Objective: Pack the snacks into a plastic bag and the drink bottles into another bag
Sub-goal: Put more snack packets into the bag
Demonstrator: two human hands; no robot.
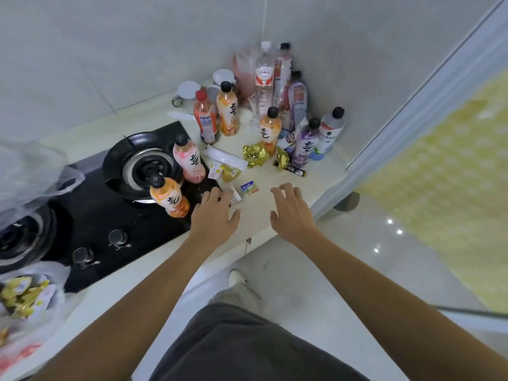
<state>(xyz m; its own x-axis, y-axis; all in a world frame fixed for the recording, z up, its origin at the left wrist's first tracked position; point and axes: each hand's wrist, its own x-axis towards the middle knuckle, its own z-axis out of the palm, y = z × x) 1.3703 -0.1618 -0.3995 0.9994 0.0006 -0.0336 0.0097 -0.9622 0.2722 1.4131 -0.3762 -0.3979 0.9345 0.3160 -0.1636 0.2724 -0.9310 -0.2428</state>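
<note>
Several drink bottles stand on the pale counter (275,213); an orange bottle (170,198) and a pink bottle (189,162) stand on the black stove (104,215). Loose snacks lie between them: a gold packet (254,154), a white packet (224,158), a small blue-green sachet (249,187) and a black stick pack (295,169). My left hand (214,213) hovers open over the counter, its fingertips at a small clear wrapper (235,196). My right hand (291,209) hovers open, fingers spread, just right of the sachet. A plastic bag (27,295) with gold snacks sits at the lower left.
Tall bottles (264,78) and white-lidded jars (189,90) crowd the back corner against the grey wall. A clear plastic bag (30,171) lies over the stove's left side. The counter ends at the right beside a door frame (398,127); glossy floor lies below.
</note>
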